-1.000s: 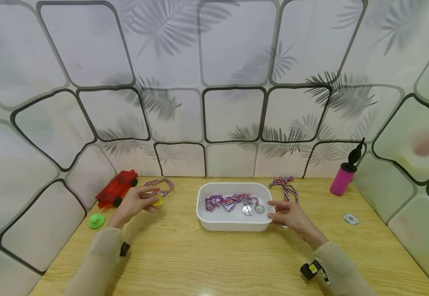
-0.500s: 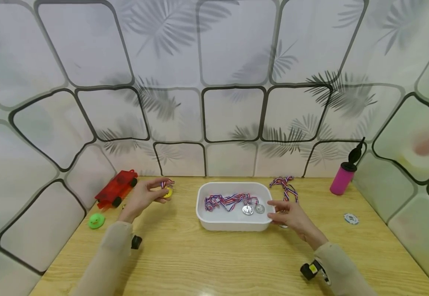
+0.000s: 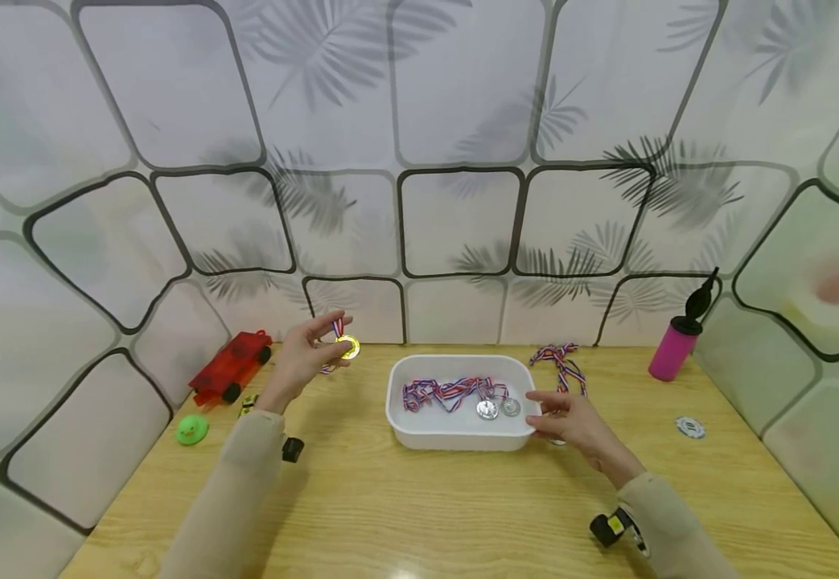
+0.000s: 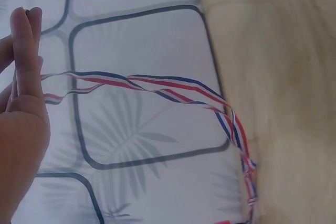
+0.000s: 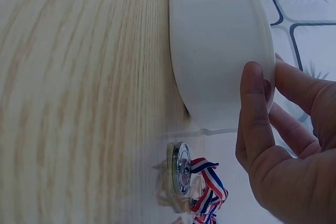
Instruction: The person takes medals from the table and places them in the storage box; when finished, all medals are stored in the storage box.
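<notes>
In the head view my left hand [image 3: 306, 354] pinches a gold medal [image 3: 349, 347] on a red, white and blue ribbon, raised above the back left of the table. Its ribbon [image 4: 173, 85] hangs from the fingers in an arc in the left wrist view. My right hand [image 3: 577, 430] grips the right-end rim of a white plastic tub [image 3: 462, 441], thumb and fingers on either side of the wall. Inside the tub lie silver medals [image 3: 487, 409] with tangled striped ribbons [image 3: 448, 392]. Beside the right hand, another silver medal [image 5: 182, 169] with its ribbon [image 3: 564, 366] lies on the table.
Far left are a red toy car [image 3: 232, 368], a green duck head [image 3: 191, 429] and a small yellow-and-black thing [image 3: 248, 404] partly behind my left arm. On the right stand a pink-and-black pump [image 3: 674, 347] and a poker chip [image 3: 690, 427]. Patterned walls enclose the table [image 3: 419, 507].
My left hand has lifted the gold medal off the table and moved right with it, its ribbon trailing, uncovering the small yellow-and-black thing. The right hand stays on the tub.
</notes>
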`<control>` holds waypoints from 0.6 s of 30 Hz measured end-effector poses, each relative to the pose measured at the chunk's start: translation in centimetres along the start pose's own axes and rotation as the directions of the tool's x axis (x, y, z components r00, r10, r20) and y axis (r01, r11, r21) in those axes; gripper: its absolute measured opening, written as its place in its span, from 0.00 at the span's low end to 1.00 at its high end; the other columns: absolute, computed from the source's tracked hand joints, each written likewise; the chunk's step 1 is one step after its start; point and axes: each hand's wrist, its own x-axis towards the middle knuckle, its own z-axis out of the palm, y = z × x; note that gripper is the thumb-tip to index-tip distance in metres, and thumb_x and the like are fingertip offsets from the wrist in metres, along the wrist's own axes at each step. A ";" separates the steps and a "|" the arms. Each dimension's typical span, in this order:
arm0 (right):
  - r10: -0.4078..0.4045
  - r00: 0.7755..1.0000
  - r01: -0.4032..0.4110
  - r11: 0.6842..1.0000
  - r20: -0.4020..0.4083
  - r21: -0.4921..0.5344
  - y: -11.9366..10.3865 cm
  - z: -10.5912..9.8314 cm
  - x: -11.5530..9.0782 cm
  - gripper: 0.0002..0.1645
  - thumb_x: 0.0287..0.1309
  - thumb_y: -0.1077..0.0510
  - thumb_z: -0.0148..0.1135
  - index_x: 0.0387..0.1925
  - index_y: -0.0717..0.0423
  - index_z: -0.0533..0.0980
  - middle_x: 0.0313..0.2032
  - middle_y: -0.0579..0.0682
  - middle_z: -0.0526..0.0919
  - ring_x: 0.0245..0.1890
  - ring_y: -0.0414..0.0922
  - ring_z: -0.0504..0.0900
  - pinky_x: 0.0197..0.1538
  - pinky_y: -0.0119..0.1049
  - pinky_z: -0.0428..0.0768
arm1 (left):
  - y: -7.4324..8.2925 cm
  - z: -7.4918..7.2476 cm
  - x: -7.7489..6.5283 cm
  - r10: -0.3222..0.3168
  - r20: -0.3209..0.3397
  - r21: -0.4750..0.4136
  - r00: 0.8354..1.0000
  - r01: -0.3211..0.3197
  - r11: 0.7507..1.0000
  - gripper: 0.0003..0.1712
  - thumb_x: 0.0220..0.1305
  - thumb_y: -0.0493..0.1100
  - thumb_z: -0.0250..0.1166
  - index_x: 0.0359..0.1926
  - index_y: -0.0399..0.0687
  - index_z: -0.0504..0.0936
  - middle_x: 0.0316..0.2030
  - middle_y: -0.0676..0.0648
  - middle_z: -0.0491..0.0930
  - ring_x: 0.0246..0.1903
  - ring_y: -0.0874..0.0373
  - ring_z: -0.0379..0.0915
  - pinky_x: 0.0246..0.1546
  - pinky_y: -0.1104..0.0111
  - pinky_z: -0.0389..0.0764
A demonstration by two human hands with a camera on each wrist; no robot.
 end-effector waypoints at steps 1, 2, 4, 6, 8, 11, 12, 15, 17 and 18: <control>-0.001 1.000 0.001 1.000 0.001 -0.001 0.0 0.0 0.0 0.35 0.57 0.64 0.68 0.65 0.70 0.67 0.42 0.56 0.72 0.36 0.41 0.79 0.43 0.35 0.87 | 0.4 0.1 0.2 0.009 -0.002 -0.006 1.000 -0.009 1.000 0.37 0.61 0.32 0.67 0.70 0.42 0.66 0.66 0.37 0.70 0.29 0.60 0.86 0.29 0.67 0.87; -0.001 1.000 0.001 1.000 0.003 -0.002 -0.1 -0.1 0.0 0.35 0.57 0.64 0.68 0.65 0.70 0.67 0.42 0.55 0.72 0.36 0.41 0.79 0.43 0.35 0.87 | 0.7 0.3 0.5 0.018 -0.008 -0.012 1.000 -0.019 1.000 0.37 0.61 0.31 0.67 0.71 0.42 0.66 0.66 0.37 0.70 0.29 0.61 0.86 0.29 0.67 0.87; -0.002 1.000 0.002 1.000 0.010 0.000 -0.1 -0.1 0.0 0.35 0.58 0.64 0.68 0.65 0.70 0.67 0.41 0.55 0.72 0.36 0.41 0.79 0.43 0.35 0.87 | 1.4 0.5 0.9 0.039 -0.020 -0.011 0.999 -0.039 0.999 0.38 0.60 0.30 0.67 0.71 0.43 0.65 0.67 0.38 0.70 0.28 0.61 0.86 0.30 0.64 0.88; -0.001 1.000 0.001 1.000 0.006 0.005 -0.2 -0.1 0.0 0.35 0.57 0.64 0.68 0.65 0.71 0.67 0.41 0.54 0.72 0.36 0.41 0.79 0.43 0.35 0.87 | 2.0 0.7 1.3 0.066 -0.023 -0.013 0.998 -0.066 0.998 0.39 0.60 0.29 0.67 0.71 0.42 0.64 0.67 0.37 0.69 0.29 0.60 0.86 0.35 0.57 0.87; -0.005 1.000 0.005 1.000 0.004 0.011 -0.1 0.0 0.0 0.35 0.57 0.64 0.68 0.64 0.71 0.67 0.41 0.55 0.72 0.36 0.41 0.79 0.43 0.35 0.87 | 2.4 0.9 1.6 0.078 -0.028 -0.008 0.997 -0.078 0.997 0.39 0.60 0.30 0.67 0.71 0.43 0.64 0.67 0.38 0.69 0.30 0.60 0.86 0.37 0.51 0.85; -0.004 1.000 0.004 1.000 -0.002 0.024 -0.1 0.1 0.0 0.35 0.57 0.65 0.68 0.64 0.72 0.67 0.41 0.55 0.72 0.36 0.40 0.79 0.42 0.34 0.87 | 3.1 1.2 2.1 0.091 -0.024 -0.010 0.996 -0.091 0.996 0.40 0.60 0.30 0.67 0.72 0.44 0.63 0.68 0.39 0.68 0.31 0.58 0.86 0.39 0.46 0.83; -0.004 1.000 0.004 1.000 -0.003 0.028 -0.1 0.1 0.0 0.35 0.57 0.65 0.68 0.64 0.72 0.67 0.41 0.55 0.72 0.35 0.40 0.79 0.42 0.34 0.87 | 3.3 1.3 2.3 0.093 -0.025 -0.010 0.995 -0.093 0.996 0.40 0.60 0.30 0.67 0.72 0.43 0.63 0.68 0.40 0.68 0.31 0.57 0.86 0.39 0.47 0.83; -0.004 1.000 0.004 1.000 0.000 0.027 0.0 0.1 0.0 0.35 0.57 0.65 0.69 0.64 0.72 0.67 0.40 0.54 0.72 0.35 0.40 0.79 0.41 0.33 0.87 | 3.9 1.7 2.7 0.111 -0.031 -0.004 0.993 -0.111 0.994 0.41 0.61 0.29 0.66 0.73 0.43 0.61 0.69 0.40 0.67 0.29 0.58 0.86 0.38 0.49 0.84; -0.001 1.000 0.001 0.999 -0.006 0.032 0.0 0.1 -0.1 0.35 0.56 0.64 0.69 0.64 0.72 0.68 0.41 0.55 0.73 0.35 0.40 0.79 0.41 0.33 0.87 | 4.5 1.9 3.0 0.126 -0.038 0.001 0.991 -0.126 0.992 0.41 0.61 0.30 0.66 0.73 0.42 0.60 0.69 0.39 0.66 0.28 0.59 0.85 0.36 0.53 0.86; -0.003 1.000 0.003 1.000 -0.004 0.031 0.0 0.0 -0.1 0.36 0.56 0.64 0.69 0.64 0.72 0.67 0.41 0.55 0.73 0.35 0.40 0.79 0.41 0.33 0.87 | 4.8 2.0 3.2 0.135 -0.041 -0.003 0.990 -0.135 0.991 0.42 0.61 0.29 0.66 0.73 0.41 0.59 0.69 0.38 0.65 0.27 0.60 0.85 0.35 0.56 0.87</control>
